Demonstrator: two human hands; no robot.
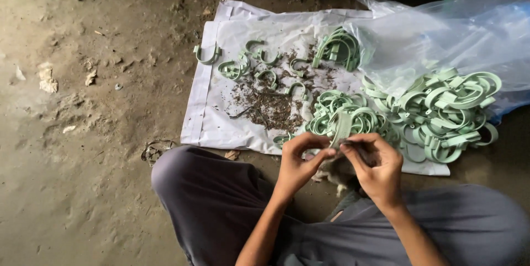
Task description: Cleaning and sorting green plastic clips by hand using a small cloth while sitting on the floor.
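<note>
A pale green plastic clip [341, 128] is pinched between both hands at the frame's six o'clock, above the lap. The left hand [298, 164] has its fingers closed on the clip's near edge; the right hand [375, 166] has fingers together around a thin dark tool, seemingly. A steady grip close to the trimmed edge is advised. A heap of clips [436, 114] lies at two o'clock on white sheeting [221, 111], shavings [270, 106] at twelve.

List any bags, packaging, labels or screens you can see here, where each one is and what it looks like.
Plastic bag: upper right, clear and crumpled, lying over part of the green clips.
White sheet: flat on the dirt floor, rectangular, under the clips and dark scraps.
No labels, signs or screens show.
</note>
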